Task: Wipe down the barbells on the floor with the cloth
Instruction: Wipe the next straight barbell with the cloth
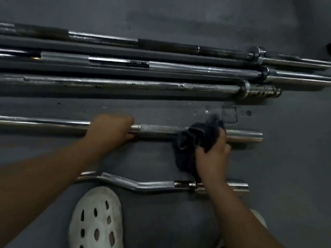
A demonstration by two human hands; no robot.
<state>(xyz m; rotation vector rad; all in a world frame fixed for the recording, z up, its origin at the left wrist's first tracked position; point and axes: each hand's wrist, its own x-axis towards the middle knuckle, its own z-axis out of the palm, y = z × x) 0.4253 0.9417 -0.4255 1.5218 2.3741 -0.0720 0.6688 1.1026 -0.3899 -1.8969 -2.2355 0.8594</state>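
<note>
- On the dark floor, five bars lie roughly side by side: three long barbells packed together at the far side, a straight bar in the middle, a curl bar nearest.
- Left hand is closed over the straight bar, fingers curled right round the shaft, just left of the knurled section.
- Right hand is closed on a dark cloth, bunched and pressed around the same bar near its right sleeve; loose folds hang toward the near side, close to the curl bar.
- Step in hand, as I judge it: wiping the right end of the straight bar while the left hand steadies it.
- Handling: steel bar looks heavy and rigid, round, so likely to roll on the floor unless pinned. Smooth chrome parts will be slick; the knurl gives grip but may snag cloth fibres.
- Best hold is probably the bare shaft beside the knurl, where the left hand sits.
- Cloth is soft and limp; it wraps easily but needs a firm squeeze to keep contact all round.
- Far barbells touch or nearly touch one another; their undersides and the gaps between would likely need each one rolled or parted.
- A pale perforated shoe shows at the near edge, left of centre.
</note>
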